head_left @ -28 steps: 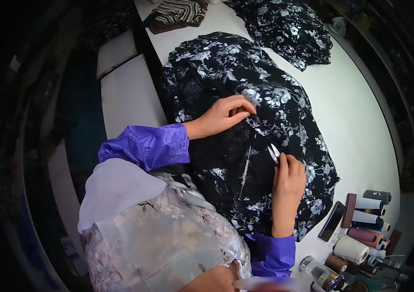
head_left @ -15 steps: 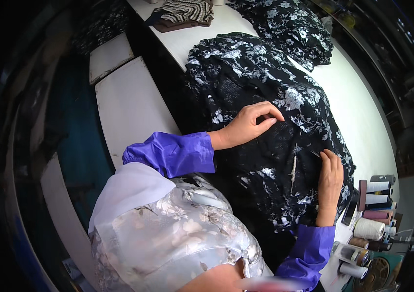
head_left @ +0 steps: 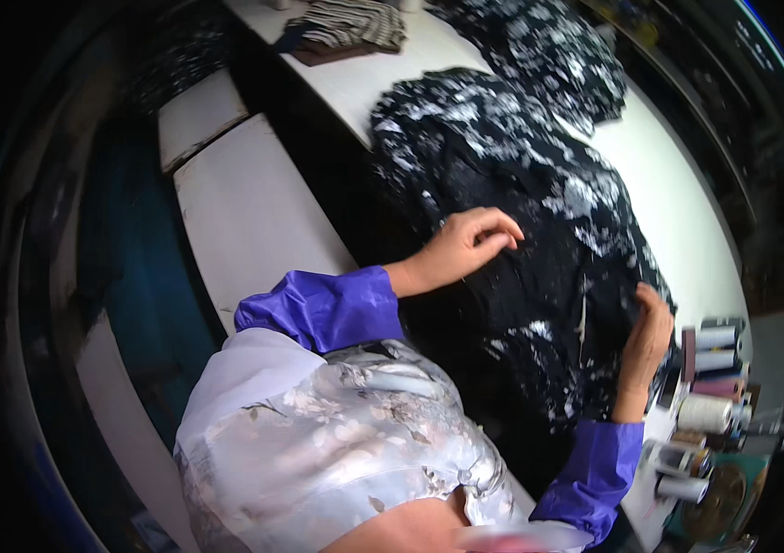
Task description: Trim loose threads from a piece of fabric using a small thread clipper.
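Black fabric with white floral print (head_left: 585, 198) lies bunched over the white table in front of me. My left hand (head_left: 461, 247) is above its plain dark middle, with thumb and forefinger closed nearly tip to tip. Whatever they pinch is too fine or dark to make out. My right hand (head_left: 648, 339) is at the fabric's right side, fingers bent and pressed together; blur hides what is in them. Between the hands, a thin whitish strip (head_left: 583, 313) lies along the dark cloth. Purple sleeve covers are on both my forearms.
Several thread spools (head_left: 705, 413) stand at the table's right end, near a small fan (head_left: 719, 498). More floral fabric (head_left: 548, 55) is heaped at the far side. Folded striped cloth (head_left: 350, 26) sits at the far left of the white table (head_left: 687, 203). White boards (head_left: 253, 212) lie to my left.
My hands have moved apart: the left slightly leftward and nearer me, the right to the right. The near fabric and the whitish strip have shifted right.
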The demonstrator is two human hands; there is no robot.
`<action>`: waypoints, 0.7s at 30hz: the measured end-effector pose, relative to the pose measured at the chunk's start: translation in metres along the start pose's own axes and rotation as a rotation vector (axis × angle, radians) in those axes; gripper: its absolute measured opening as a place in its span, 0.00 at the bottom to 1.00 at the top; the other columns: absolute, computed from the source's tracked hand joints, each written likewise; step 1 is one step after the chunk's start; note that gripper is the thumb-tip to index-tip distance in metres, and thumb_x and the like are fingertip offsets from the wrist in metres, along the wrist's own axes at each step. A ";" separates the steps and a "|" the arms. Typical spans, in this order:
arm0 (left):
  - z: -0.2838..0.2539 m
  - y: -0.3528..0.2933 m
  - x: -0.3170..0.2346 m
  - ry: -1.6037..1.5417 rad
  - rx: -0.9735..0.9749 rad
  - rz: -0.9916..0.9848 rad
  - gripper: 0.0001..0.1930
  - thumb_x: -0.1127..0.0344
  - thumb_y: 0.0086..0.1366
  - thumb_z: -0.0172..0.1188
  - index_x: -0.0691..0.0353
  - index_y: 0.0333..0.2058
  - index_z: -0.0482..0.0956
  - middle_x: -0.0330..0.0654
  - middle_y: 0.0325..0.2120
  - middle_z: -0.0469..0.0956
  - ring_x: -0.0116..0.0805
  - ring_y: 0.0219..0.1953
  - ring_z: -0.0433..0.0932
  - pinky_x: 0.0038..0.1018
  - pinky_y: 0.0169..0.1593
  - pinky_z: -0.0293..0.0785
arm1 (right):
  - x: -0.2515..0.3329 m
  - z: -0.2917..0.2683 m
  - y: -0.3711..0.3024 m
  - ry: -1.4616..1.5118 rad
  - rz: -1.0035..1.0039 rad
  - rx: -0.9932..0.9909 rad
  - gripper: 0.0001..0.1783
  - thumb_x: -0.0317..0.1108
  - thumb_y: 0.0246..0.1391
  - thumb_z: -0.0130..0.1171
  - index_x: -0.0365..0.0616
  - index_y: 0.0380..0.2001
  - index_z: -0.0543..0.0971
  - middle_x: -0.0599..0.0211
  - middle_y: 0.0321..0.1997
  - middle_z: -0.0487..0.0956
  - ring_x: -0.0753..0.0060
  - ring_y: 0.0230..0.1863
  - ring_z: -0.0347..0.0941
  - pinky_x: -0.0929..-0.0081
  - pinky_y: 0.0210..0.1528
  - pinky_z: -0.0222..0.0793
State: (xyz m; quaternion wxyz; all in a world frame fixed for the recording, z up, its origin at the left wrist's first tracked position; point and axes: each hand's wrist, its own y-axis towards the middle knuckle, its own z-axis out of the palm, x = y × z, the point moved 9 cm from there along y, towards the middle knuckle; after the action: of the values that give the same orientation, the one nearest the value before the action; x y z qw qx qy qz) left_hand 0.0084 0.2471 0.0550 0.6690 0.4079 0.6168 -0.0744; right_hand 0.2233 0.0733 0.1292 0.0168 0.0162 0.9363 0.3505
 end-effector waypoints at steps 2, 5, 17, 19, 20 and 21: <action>0.003 0.001 0.012 -0.019 0.023 -0.078 0.07 0.75 0.66 0.53 0.65 0.40 0.78 0.38 0.34 0.80 0.23 0.39 0.78 0.20 0.44 0.72 | -0.021 -0.002 -0.013 0.206 0.260 -0.034 0.10 0.22 0.62 0.47 0.39 0.45 0.74 0.60 0.42 0.78 0.67 0.44 0.75 0.74 0.46 0.68; 0.000 -0.001 0.021 -0.063 0.029 -0.148 0.08 0.75 0.67 0.51 0.65 0.42 0.77 0.39 0.35 0.80 0.24 0.40 0.78 0.20 0.47 0.72 | -0.025 -0.003 -0.025 0.601 0.567 -0.067 0.09 0.26 0.64 0.47 0.38 0.45 0.73 0.68 0.35 0.75 0.79 0.34 0.69 0.80 0.39 0.66; 0.054 0.018 0.020 -0.062 0.224 -0.146 0.08 0.75 0.67 0.52 0.64 0.43 0.78 0.38 0.36 0.79 0.21 0.38 0.77 0.18 0.42 0.70 | 0.028 0.025 -0.032 0.135 0.513 0.138 0.14 0.21 0.40 0.64 0.44 0.33 0.76 0.65 0.29 0.75 0.62 0.28 0.76 0.70 0.29 0.70; 0.060 0.022 0.021 -0.056 0.222 -0.128 0.08 0.75 0.66 0.54 0.63 0.42 0.78 0.37 0.36 0.80 0.20 0.37 0.76 0.16 0.39 0.69 | 0.029 0.038 -0.033 0.121 0.525 0.162 0.14 0.23 0.40 0.65 0.45 0.33 0.75 0.66 0.29 0.74 0.61 0.26 0.75 0.69 0.28 0.70; 0.064 0.023 0.021 -0.015 0.240 -0.129 0.08 0.75 0.66 0.54 0.63 0.42 0.79 0.37 0.35 0.80 0.19 0.36 0.76 0.16 0.38 0.69 | 0.030 0.039 -0.034 0.105 0.531 0.166 0.14 0.23 0.40 0.65 0.45 0.32 0.74 0.66 0.29 0.74 0.61 0.26 0.76 0.68 0.28 0.70; 0.069 0.025 0.021 0.025 0.258 -0.129 0.08 0.75 0.66 0.54 0.63 0.41 0.79 0.37 0.35 0.80 0.19 0.36 0.76 0.16 0.37 0.69 | 0.030 0.039 -0.035 0.089 0.537 0.170 0.14 0.23 0.40 0.65 0.45 0.32 0.74 0.66 0.29 0.75 0.60 0.26 0.76 0.68 0.28 0.70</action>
State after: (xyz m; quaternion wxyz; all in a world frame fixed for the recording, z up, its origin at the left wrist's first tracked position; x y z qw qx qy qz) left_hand 0.0805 0.2281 0.0410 0.5971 0.4509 0.6355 -0.1905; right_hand 0.1942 0.0738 0.0768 -0.1195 0.2496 0.9242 0.2632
